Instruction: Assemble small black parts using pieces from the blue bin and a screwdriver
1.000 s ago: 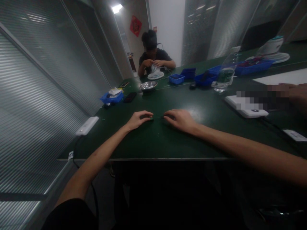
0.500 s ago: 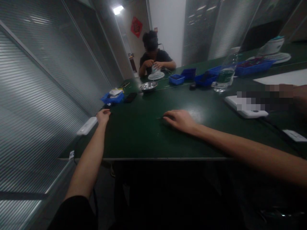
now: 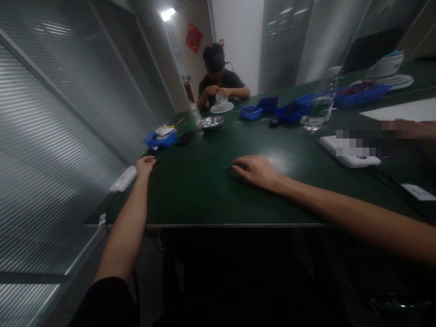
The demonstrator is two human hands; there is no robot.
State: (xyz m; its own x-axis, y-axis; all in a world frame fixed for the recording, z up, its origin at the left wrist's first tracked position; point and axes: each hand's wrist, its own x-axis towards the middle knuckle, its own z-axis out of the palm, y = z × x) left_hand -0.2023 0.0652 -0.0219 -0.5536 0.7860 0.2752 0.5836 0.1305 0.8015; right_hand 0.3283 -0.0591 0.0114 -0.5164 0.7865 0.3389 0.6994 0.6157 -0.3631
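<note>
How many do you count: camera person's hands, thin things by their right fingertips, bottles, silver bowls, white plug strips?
Left hand and right hand: 2
Thin thing: 1
Bottle: 1
Silver bowl: 1
White plug strips: 2
Total: 7

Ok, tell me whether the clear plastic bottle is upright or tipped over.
Upright: the clear plastic bottle stands with its base on the green table and its neck uppermost.
</note>
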